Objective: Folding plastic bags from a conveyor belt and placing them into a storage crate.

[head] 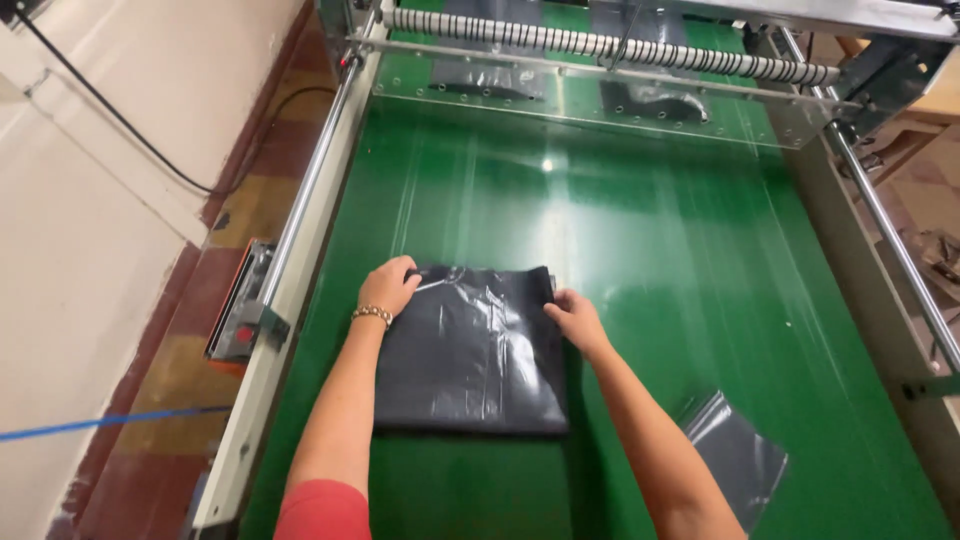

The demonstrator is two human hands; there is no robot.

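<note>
A folded stack of black plastic bags (470,360) lies flat on the green conveyor belt (650,260). My left hand (388,285), with a bead bracelet at the wrist, grips the stack's far left corner. At the far right corner, my right hand (575,315) pinches the edge of the stack. Both forearms reach in from the bottom of the view.
A single black bag (740,455) lies on the belt at the lower right. A ribbed roller (610,45) and clear guard plate (600,100) span the far end, with more black bags beyond. Metal rails (310,180) run along both sides. A control box (240,325) sits left.
</note>
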